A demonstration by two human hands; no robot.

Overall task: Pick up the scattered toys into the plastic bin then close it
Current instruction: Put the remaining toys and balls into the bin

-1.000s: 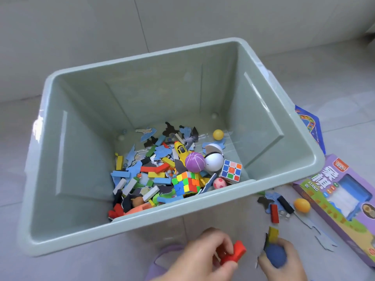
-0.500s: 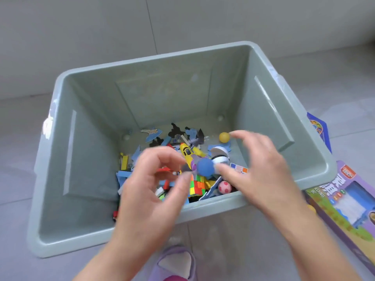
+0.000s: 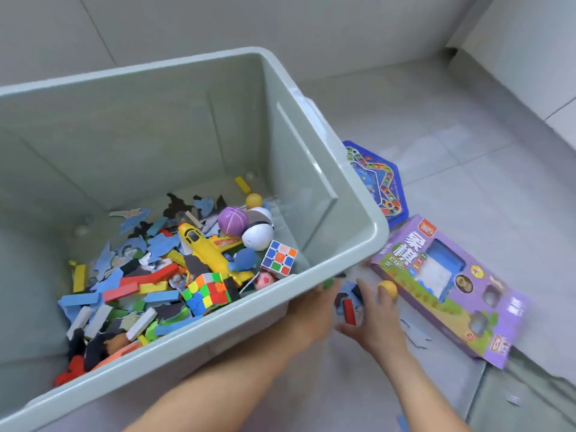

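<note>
Both hands are low on the floor (image 3: pixel 467 135), just outside the near right corner of the plastic bin (image 3: pixel 140 135), because that is where a small heap of loose toys lies. Our left hand (image 3: pixel 313 307) reaches along the bin's outer wall toward a green piece (image 3: pixel 327 283). It is blurred, so we cannot tell whether its fingers have closed. Our right hand (image 3: pixel 375 322) is spread and cupped, thumb low and fingers stretched out. A red block (image 3: pixel 349 311) and some dark pieces lie between the two hands, and a yellow ball (image 3: pixel 387 289) sits at the right hand's fingertips. We judge the pair is set to scoop the heap from both sides.

The bin stands open, its bottom covered by blocks, puzzle pieces, a yellow plane (image 3: pixel 205 254) and colour cubes (image 3: pixel 279 258), with deep room above them. No lid is in view.

Room around the heap is tight. The bin wall is on its left, a purple box (image 3: pixel 448 285) is just beside it on the right, and a blue game board (image 3: pixel 378 182) lies beyond, against the bin. Thin blue puzzle pieces (image 3: pixel 414 335) lie flat by the box's edge and will likely need prising up. Any lift must clear the bin's high rim.
</note>
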